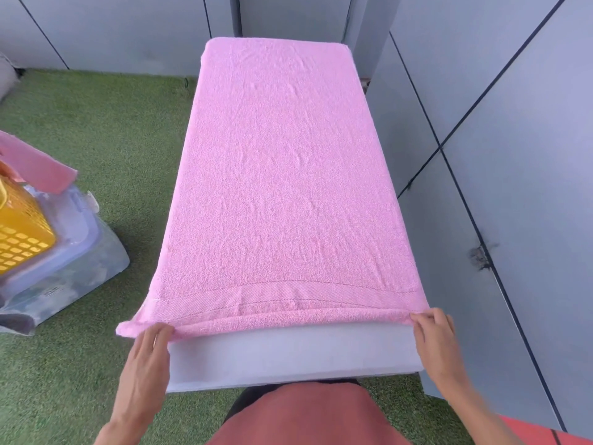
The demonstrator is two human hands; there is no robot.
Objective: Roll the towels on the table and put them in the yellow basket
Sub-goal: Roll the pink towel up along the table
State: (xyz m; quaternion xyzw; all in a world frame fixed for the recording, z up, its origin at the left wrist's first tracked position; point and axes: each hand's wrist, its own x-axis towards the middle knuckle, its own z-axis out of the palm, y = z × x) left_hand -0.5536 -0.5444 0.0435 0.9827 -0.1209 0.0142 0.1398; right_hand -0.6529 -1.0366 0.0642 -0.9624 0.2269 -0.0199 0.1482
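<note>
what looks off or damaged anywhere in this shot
The wall panel on the right has a dark, chipped scuff at its seam. The pink towel lies flat and square on the table, so nothing there looks off.

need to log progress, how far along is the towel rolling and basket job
Done: a pink towel lies spread flat along the table. Another pink cloth sits at the yellow basket, though whether it is rolled cannot be told. In hand: the left hand and right hand pinch the towel's near edge, which is just turned over to begin the roll. Left: rolling it up and putting it in the basket.
</note>
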